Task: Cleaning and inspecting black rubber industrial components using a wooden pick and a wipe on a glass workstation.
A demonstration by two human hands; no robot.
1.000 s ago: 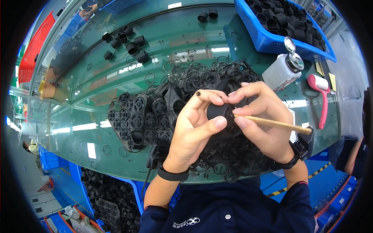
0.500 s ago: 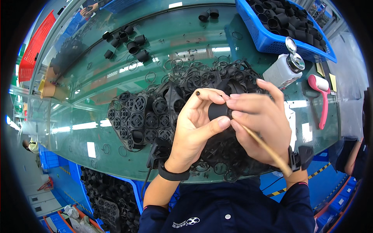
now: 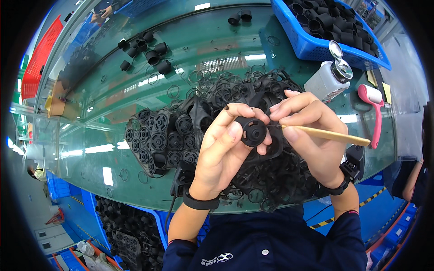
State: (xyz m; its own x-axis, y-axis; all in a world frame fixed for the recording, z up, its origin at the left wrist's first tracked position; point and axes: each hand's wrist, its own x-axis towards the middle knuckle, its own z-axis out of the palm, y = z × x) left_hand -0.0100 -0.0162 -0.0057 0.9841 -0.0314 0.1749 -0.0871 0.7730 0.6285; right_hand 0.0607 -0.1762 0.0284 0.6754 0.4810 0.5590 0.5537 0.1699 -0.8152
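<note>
My left hand [image 3: 222, 151] grips a small round black rubber part [image 3: 252, 131] between thumb and fingers, held up over the table. My right hand [image 3: 312, 135] holds a thin wooden stick [image 3: 325, 134] like a pen, its tip touching the part's edge. Right below both hands lies a heap of black rubber rings and parts [image 3: 253, 180]. To the left of my hands, black round parts sit in a packed cluster [image 3: 158, 140] on the glass table [image 3: 113, 117].
A blue bin [image 3: 316, 45] of black cylindrical parts stands at the back right. A white dispenser bottle with a metal top [image 3: 329, 79] and a pink-handled tool [image 3: 375, 113] lie on the right. Loose black cups [image 3: 149, 52] sit at the back. Another person's arm [image 3: 413, 185] shows far right.
The stick in my right hand swung down toward my wrist, then came back to level, pointing right. My left hand kept its hold on the black part.
</note>
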